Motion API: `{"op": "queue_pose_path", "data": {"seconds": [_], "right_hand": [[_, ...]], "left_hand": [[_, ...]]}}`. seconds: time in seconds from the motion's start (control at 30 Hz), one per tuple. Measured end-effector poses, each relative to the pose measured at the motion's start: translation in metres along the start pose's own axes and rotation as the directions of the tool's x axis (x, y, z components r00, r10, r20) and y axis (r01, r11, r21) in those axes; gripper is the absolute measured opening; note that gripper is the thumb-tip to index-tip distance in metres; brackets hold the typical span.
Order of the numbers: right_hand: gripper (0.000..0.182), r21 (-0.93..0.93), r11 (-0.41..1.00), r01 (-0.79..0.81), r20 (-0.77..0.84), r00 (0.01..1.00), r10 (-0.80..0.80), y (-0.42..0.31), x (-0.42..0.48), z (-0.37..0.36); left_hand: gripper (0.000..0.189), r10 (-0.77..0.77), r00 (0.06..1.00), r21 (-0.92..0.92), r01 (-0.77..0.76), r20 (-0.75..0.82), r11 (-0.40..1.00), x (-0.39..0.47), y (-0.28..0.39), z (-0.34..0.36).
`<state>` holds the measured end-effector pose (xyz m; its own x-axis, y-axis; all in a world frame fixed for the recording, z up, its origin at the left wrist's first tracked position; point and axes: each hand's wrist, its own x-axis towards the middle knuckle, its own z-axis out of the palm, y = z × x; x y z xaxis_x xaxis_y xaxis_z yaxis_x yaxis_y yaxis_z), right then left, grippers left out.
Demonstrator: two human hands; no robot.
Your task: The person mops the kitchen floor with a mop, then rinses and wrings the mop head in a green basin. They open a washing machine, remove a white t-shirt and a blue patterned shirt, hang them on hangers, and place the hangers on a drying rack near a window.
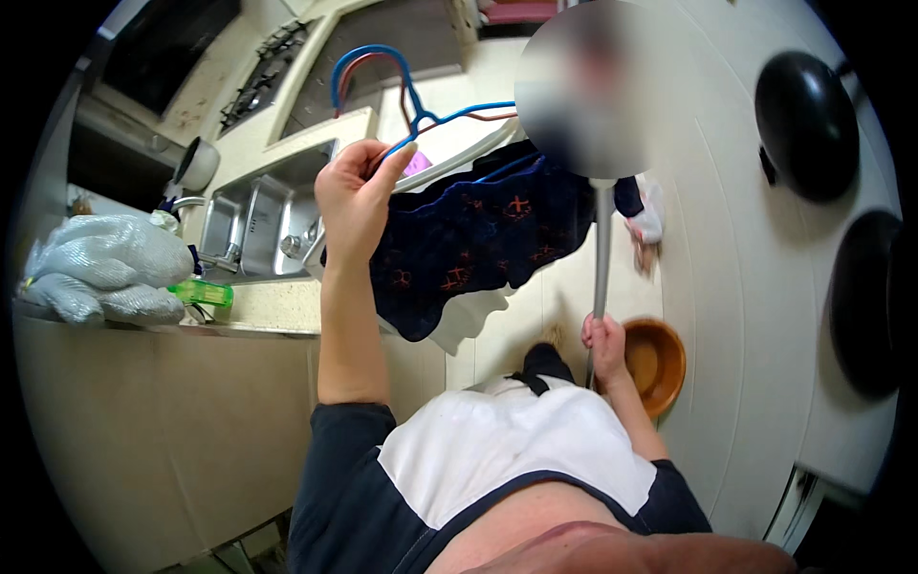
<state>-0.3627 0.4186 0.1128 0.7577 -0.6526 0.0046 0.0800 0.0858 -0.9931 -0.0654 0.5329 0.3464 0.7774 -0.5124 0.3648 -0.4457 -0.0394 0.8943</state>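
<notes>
My left hand [362, 194] is raised before me and pinches one arm of a blue plastic hanger [423, 116]. A reddish hanger [401, 100] lies close behind it, and its hook nests in the blue one. Just right of this hand hangs a dark navy garment [473, 229] with a reddish-orange pattern. A strip of blue hanger shows along the garment's upper edge. Lower down, my right hand [607, 348] is closed around a grey metal pole [602, 258]. The pole's upper end disappears behind a blurred circle, as do the hangers' right ends.
Left is a counter with a steel sink [269, 222], gas stove [265, 72], silvery bubble-wrap bundle [115, 265] and green bottle [204, 293]. A white tub [459, 161] stands behind the garment. A brown basin [656, 366] is by my right hand; two black pans [807, 125] are far right.
</notes>
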Motion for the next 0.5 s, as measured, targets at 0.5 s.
{"op": "queue_pose_path", "data": {"seconds": [0.5], "right_hand": [[0.024,0.005,0.999,-0.034,0.090,0.995,0.034,-0.008,0.165,0.003]], "left_hand": [[0.014,0.150,0.986,-0.082,-0.143,0.075,0.986,0.148,0.030,0.103]]}}
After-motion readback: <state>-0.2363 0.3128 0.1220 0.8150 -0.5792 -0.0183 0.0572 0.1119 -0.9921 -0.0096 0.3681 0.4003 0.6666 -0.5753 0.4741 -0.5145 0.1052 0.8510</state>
